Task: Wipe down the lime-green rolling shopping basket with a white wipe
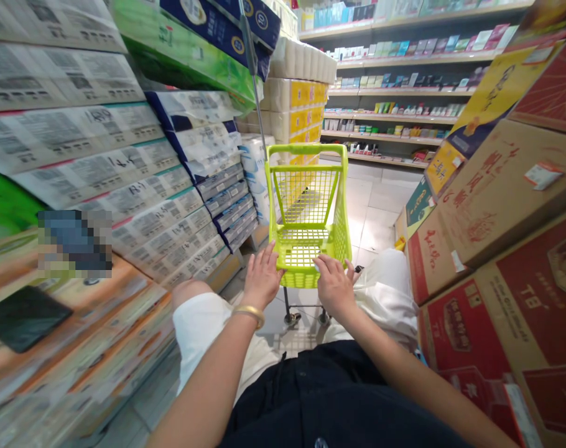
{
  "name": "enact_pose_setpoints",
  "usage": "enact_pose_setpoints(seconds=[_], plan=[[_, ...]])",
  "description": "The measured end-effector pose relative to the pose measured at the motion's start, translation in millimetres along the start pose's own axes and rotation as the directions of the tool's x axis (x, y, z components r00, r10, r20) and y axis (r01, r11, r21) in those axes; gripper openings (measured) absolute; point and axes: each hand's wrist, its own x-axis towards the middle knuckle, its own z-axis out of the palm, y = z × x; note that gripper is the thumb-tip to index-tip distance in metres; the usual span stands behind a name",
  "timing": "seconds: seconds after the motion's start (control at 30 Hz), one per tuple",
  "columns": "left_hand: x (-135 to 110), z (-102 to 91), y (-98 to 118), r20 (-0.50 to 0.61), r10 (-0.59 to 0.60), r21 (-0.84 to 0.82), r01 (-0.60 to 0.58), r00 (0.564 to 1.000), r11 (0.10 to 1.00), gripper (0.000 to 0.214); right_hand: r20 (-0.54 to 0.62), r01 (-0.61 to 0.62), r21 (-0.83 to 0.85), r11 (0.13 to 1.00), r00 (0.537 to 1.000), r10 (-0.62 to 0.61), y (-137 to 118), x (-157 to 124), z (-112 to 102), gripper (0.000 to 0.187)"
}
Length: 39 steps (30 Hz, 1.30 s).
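green cart (pixel 307 226) upright mid-frame on its wheels (pixel 292 318). left hand (pixel 261 280) touching near-left corner, fingers nearly straight; right hand (pixel 335 287) loosely curled at near-right rim. can't tell if either grips. looks like hands-on stage; what's left doesn't show.

OK so the bare left hand (pixel 263 274) and bare right hand (pixel 335 284) are on the near edge of a lime-green plastic mesh cart basket (pixel 299 279). Left and ahead: stacked white rectangular packs (pixel 106 130). Straight left, a flat black rectangular slab (pixel 25 318) lies on boxy orange packs (pixel 119 278). Right: stacked brown-and-red cardboard cartons (pixel 497 180). Way beyond the hands: long pale shelves (pixel 395 93).
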Motion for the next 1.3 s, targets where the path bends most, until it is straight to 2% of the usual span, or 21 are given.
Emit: enact_pose_setpoints(seconds=[0.07,0.17,0.33,0.43,0.57,0.73,0.87,1.0,1.2,1.3], plan=[[-1.6,1.2,2.8,-0.008,-0.002,-0.002,0.002,1.0,1.0,0.039,-0.011,-0.034,-0.012,0.999,0.999,0.034,3.5,-1.2,-1.9,0.044],[-3.9,3.0,7.6,-0.011,-0.012,0.006,0.013,1.0,1.0,0.039,0.006,-0.054,-0.01,0.998,0.999,0.054,-7.5,1.8,0.6,0.042],[-7.8,3.4,10.2,-0.028,-0.002,0.037,0.003,1.0,0.999,0.04,0.028,0.056,0.048,0.997,0.998,-0.058,-45.5,9.9,14.6,0.032],[-10.4,3.2,7.5,-0.037,0.007,0.069,-0.004,0.999,0.998,0.039,0.007,0.097,0.071,0.993,0.995,-0.098,-52.4,10.5,19.0,0.03],[-12.7,5.0,4.1,-0.06,0.017,0.08,-0.012,0.998,0.997,0.038,-0.006,0.107,0.071,0.992,0.994,-0.107,-29.7,5.1,11.9,0.036],[-13.6,9.6,5.5,-0.081,0.017,0.059,-0.012,0.997,0.998,0.036,-0.067,0.011,0.029,1.0,0.998,-0.009,15.0,-2.1,-4.9,0.039],[-14.6,13.9,7.4,-0.1,0.025,0.036,-0.021,0.995,0.999,0.033,-0.078,-0.051,-0.004,0.999,0.996,0.05,28.7,-2.0,-9.3,0.04],[-16.1,18.0,7.3,-0.145,0.038,0.017,-0.036,0.989,0.999,0.032,-0.086,-0.067,0.014,0.998,0.994,0.068,9.6,0.2,-0.9,0.037],[-19.5,17.0,8.2,-0.135,0.026,0.033,-0.021,0.991,0.999,0.032,-0.022,0.084,0.079,0.993,0.996,-0.083,-52.0,7.3,16.8,0.03],[-21.7,15.8,7.3,-0.135,0.033,0.047,-0.027,0.99,0.999,0.032,0.022,0.115,0.106,0.988,0.993,-0.118,-62.3,9.6,16.3,0.028]])
